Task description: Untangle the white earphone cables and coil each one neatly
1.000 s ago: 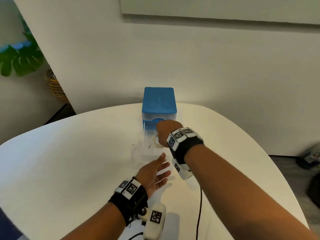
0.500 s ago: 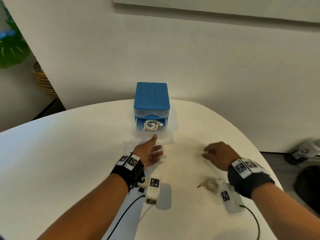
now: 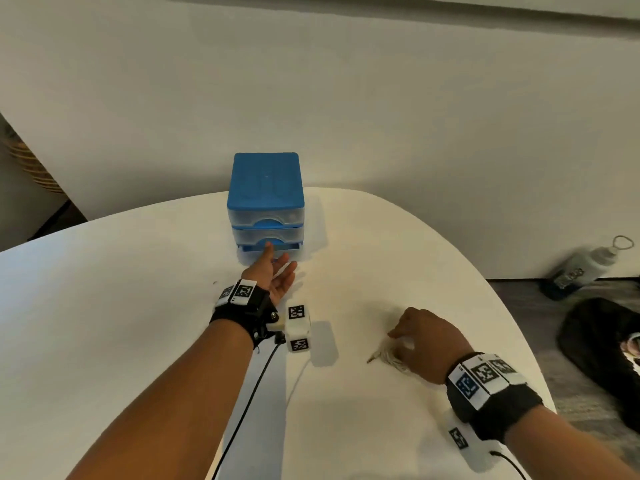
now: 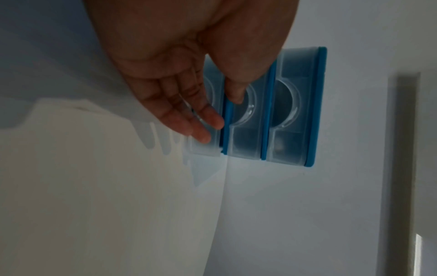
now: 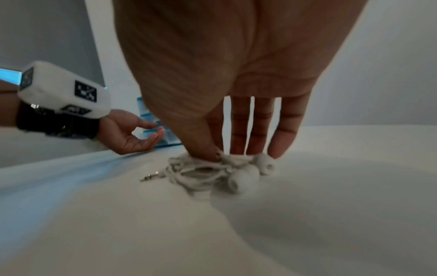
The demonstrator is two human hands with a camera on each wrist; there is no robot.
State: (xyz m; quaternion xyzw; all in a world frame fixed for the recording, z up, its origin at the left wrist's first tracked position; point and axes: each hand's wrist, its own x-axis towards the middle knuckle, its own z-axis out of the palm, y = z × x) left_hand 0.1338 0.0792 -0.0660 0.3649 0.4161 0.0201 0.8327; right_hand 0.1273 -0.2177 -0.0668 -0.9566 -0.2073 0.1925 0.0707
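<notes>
A tangled bundle of white earphones [image 3: 386, 356] lies on the white table [image 3: 138, 306] at the right, its jack plug [image 5: 150, 176] sticking out to the left and its earbuds [image 5: 238, 179] to the right. My right hand [image 3: 415, 337] is over it, thumb and fingertips [image 5: 208, 155] pinching the cables. My left hand [image 3: 273, 268] reaches to the blue drawer unit [image 3: 266, 188] at the back. Its straight fingers [image 4: 205, 136] touch the bottom drawer's front, which stands slightly out. The thumb rests on the middle drawer's handle.
The drawer unit stands against the wall at the table's far edge. The table's rounded edge runs close to my right wrist. On the floor to the right lie a bottle [image 3: 581, 268] and a black bag [image 3: 602, 344]. A wicker basket [image 3: 31, 168] stands far left.
The bottom drawer, open with a coiled earphone inside, has been pushed in by my left hand. My right hand left the drawer, crossed to the right and came down onto the tangled bundle.
</notes>
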